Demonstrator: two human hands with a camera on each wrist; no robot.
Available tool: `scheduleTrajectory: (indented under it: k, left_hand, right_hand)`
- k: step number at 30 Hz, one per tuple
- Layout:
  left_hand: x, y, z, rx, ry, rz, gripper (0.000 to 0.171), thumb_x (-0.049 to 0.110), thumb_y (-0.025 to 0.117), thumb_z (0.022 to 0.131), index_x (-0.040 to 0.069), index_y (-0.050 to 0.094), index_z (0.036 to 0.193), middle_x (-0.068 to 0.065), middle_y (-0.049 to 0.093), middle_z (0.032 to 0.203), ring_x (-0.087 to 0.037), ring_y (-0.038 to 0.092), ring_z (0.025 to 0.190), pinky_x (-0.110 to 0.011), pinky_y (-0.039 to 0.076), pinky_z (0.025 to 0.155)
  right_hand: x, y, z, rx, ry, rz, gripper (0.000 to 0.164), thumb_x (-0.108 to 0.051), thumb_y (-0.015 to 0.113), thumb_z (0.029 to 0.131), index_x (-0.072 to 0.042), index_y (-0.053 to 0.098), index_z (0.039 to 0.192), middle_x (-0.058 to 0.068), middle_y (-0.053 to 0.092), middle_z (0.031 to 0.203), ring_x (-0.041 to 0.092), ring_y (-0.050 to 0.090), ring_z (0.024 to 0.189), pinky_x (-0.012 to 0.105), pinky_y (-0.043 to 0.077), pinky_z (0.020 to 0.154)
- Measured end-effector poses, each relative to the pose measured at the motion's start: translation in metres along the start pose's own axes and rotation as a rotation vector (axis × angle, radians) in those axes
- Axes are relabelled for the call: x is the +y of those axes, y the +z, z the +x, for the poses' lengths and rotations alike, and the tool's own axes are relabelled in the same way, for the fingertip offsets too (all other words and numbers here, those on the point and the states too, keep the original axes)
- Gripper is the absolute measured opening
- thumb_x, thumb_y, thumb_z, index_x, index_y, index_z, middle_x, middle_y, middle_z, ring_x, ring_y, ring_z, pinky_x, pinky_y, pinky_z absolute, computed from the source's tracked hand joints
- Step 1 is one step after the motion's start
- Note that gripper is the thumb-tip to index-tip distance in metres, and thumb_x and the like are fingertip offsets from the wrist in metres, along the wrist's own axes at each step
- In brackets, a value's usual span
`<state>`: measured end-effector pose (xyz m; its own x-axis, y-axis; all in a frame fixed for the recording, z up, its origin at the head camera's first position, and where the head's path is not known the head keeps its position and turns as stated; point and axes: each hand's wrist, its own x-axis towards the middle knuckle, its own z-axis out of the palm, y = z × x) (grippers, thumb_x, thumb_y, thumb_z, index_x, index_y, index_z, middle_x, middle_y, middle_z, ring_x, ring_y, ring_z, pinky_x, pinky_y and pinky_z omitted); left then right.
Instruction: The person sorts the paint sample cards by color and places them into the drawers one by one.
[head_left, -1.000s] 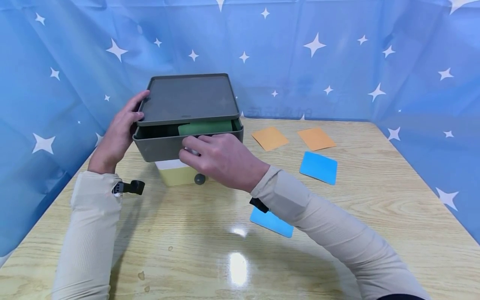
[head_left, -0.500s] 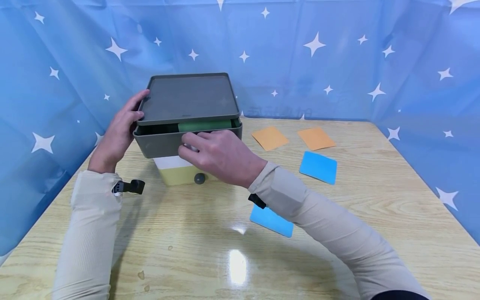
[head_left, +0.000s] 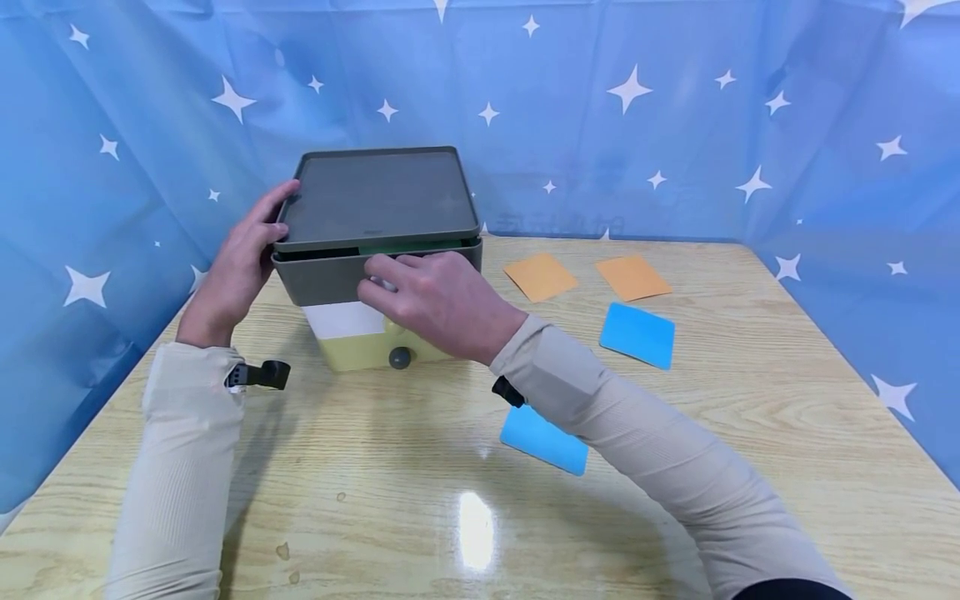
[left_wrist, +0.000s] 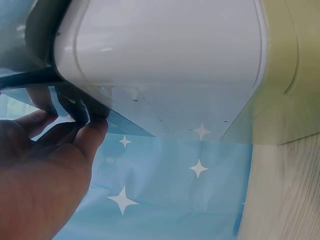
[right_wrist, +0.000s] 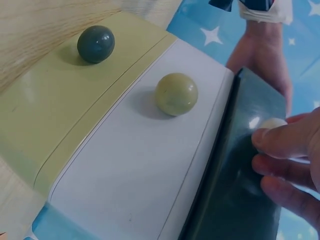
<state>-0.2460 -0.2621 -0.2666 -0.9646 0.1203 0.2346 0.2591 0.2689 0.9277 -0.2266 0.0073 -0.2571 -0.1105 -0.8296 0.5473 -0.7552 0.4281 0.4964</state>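
Note:
A small drawer cabinet [head_left: 378, 196] with a grey top stands at the left back of the table. Its grey top drawer [head_left: 318, 282] sticks out slightly, and a strip of green [head_left: 408, 247] shows inside through the narrow gap. My right hand [head_left: 444, 302] pinches that drawer's white knob [right_wrist: 273, 123] between thumb and fingers. Against the cabinet's upper left side rests my left hand [head_left: 236, 265], its fingertips at the top's edge. Below are a white drawer [right_wrist: 135, 170] with a yellow knob [right_wrist: 176, 94] and a yellow drawer [head_left: 352, 352] with a grey knob [head_left: 401, 357].
Two orange square cards [head_left: 541, 277] lie right of the cabinet. One blue card [head_left: 637, 335] is in front of them; another blue card [head_left: 543, 439] lies nearer, partly under my right forearm. A blue curtain [head_left: 570, 108] with white stars surrounds the wooden table [head_left: 360, 500].
My right hand has pushed the grey top drawer inward, away from me, narrowing the gap and covering more of the green inside. My left hand has stayed in place.

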Motion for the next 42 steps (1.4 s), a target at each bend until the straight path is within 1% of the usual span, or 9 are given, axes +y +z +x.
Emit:
scheduleTrajectory:
  k: [5, 8, 10, 13, 16, 25, 33, 40, 42]
  left_hand:
    - [0.0, 0.001, 0.0, -0.003, 0.008, -0.021, 0.054, 0.026, 0.026, 0.106, 0.031, 0.027, 0.16, -0.002, 0.011, 0.169, -0.024, 0.022, 0.146, -0.017, 0.034, 0.109]
    - [0.0, 0.001, 0.0, -0.004, 0.016, -0.037, 0.055, 0.025, 0.026, 0.105, 0.03, 0.027, 0.16, -0.003, 0.011, 0.169, -0.025, 0.022, 0.146, -0.016, 0.034, 0.109]
    - [0.0, 0.001, 0.0, -0.003, 0.016, -0.042, 0.055, 0.025, 0.027, 0.105, 0.03, 0.027, 0.16, -0.002, 0.011, 0.169, -0.025, 0.021, 0.146, -0.02, 0.032, 0.112]
    - [0.0, 0.002, 0.0, -0.001, 0.009, -0.035, 0.055, 0.025, 0.026, 0.106, 0.03, 0.026, 0.16, -0.002, 0.01, 0.169, -0.025, 0.021, 0.147, -0.033, 0.025, 0.121]
    - [0.001, 0.002, 0.0, 0.001, 0.004, -0.031, 0.055, 0.026, 0.026, 0.105, 0.03, 0.026, 0.16, -0.002, 0.009, 0.17, -0.026, 0.02, 0.147, -0.044, 0.02, 0.124]
    - [0.002, 0.003, 0.0, 0.002, 0.004, -0.031, 0.055, 0.026, 0.026, 0.105, 0.03, 0.025, 0.16, 0.001, 0.007, 0.17, -0.031, 0.016, 0.151, -0.053, 0.014, 0.126]
    - [0.001, 0.004, -0.001, 0.003, 0.013, -0.06, 0.055, 0.025, 0.027, 0.105, 0.029, 0.026, 0.16, 0.0, 0.007, 0.17, -0.029, 0.016, 0.15, -0.051, 0.015, 0.125]
    - [0.0, 0.003, 0.0, 0.002, 0.014, -0.074, 0.056, 0.025, 0.027, 0.105, 0.028, 0.025, 0.16, 0.0, 0.006, 0.171, -0.031, 0.013, 0.153, -0.052, 0.011, 0.127]
    - [0.0, 0.003, 0.0, 0.001, 0.018, -0.079, 0.056, 0.024, 0.026, 0.105, 0.027, 0.025, 0.161, 0.0, 0.005, 0.171, -0.032, 0.013, 0.153, -0.052, 0.011, 0.127]
  right_hand:
    - [0.003, 0.003, 0.001, 0.017, 0.008, 0.005, 0.033, 0.004, 0.041, 0.099, -0.013, 0.069, 0.103, 0.002, 0.068, 0.107, 0.012, 0.07, 0.079, 0.024, 0.043, 0.051]
    - [0.004, 0.005, 0.001, 0.017, 0.013, 0.007, 0.034, 0.004, 0.041, 0.099, -0.013, 0.069, 0.103, 0.002, 0.068, 0.107, 0.012, 0.07, 0.078, 0.024, 0.043, 0.05]
    - [0.004, 0.006, 0.002, 0.015, 0.017, 0.007, 0.034, 0.004, 0.04, 0.1, -0.014, 0.069, 0.103, 0.002, 0.067, 0.106, 0.011, 0.07, 0.078, 0.024, 0.043, 0.049]
    - [0.004, 0.006, 0.002, 0.013, 0.022, 0.009, 0.034, 0.005, 0.04, 0.099, -0.014, 0.069, 0.103, 0.001, 0.067, 0.106, 0.011, 0.069, 0.076, 0.024, 0.042, 0.048]
    - [0.005, 0.007, 0.002, 0.015, 0.028, 0.016, 0.035, 0.006, 0.04, 0.098, -0.014, 0.069, 0.103, 0.001, 0.067, 0.106, 0.011, 0.068, 0.075, 0.024, 0.041, 0.047]
    - [0.007, 0.01, 0.003, 0.023, 0.039, 0.034, 0.033, 0.005, 0.041, 0.098, -0.013, 0.069, 0.102, 0.0, 0.066, 0.104, 0.01, 0.069, 0.078, 0.025, 0.045, 0.05]
    - [0.006, 0.012, 0.0, 0.035, 0.054, 0.057, 0.033, 0.006, 0.039, 0.098, -0.012, 0.066, 0.103, 0.002, 0.065, 0.106, 0.011, 0.069, 0.079, 0.025, 0.045, 0.05]
    - [0.0, 0.01, -0.007, 0.085, 0.057, 0.08, 0.022, 0.002, 0.049, 0.097, -0.01, 0.067, 0.101, 0.004, 0.065, 0.107, 0.013, 0.07, 0.08, 0.024, 0.042, 0.048]
    - [-0.003, 0.008, -0.009, 0.101, 0.049, 0.096, 0.022, 0.001, 0.049, 0.097, -0.01, 0.068, 0.1, 0.005, 0.065, 0.107, 0.012, 0.07, 0.08, 0.024, 0.04, 0.047]
